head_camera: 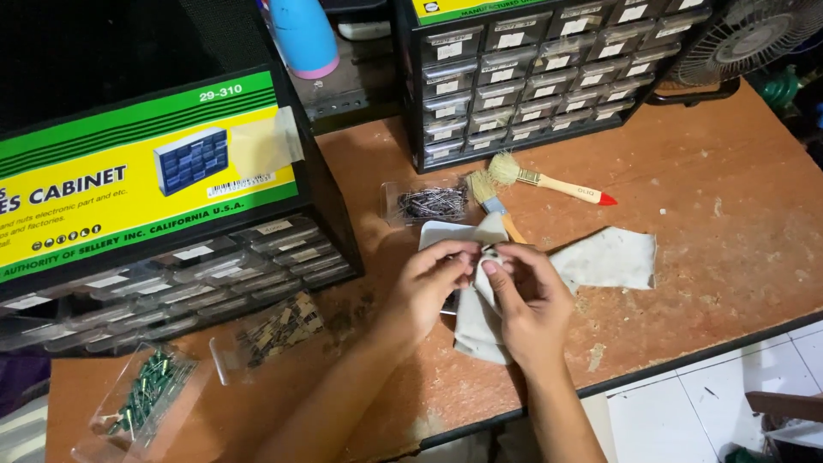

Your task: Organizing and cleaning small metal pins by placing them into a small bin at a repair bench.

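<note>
My left hand (429,287) and my right hand (530,296) meet over the middle of the wooden table (711,223). Both pinch a grubby white cloth (476,321) that hangs down between them, with a small dark part pressed between the fingertips; what that part is I cannot tell. A second piece of the same cloth (613,257) lies flat just to the right of my right hand.
Two brushes (549,183) and a clear drawer of thin components (429,203) lie behind my hands. Parts cabinets stand at left (154,214) and at the back (531,77). Two more clear drawers (274,330) (141,399) sit at front left. A fan (754,39) is at the top right.
</note>
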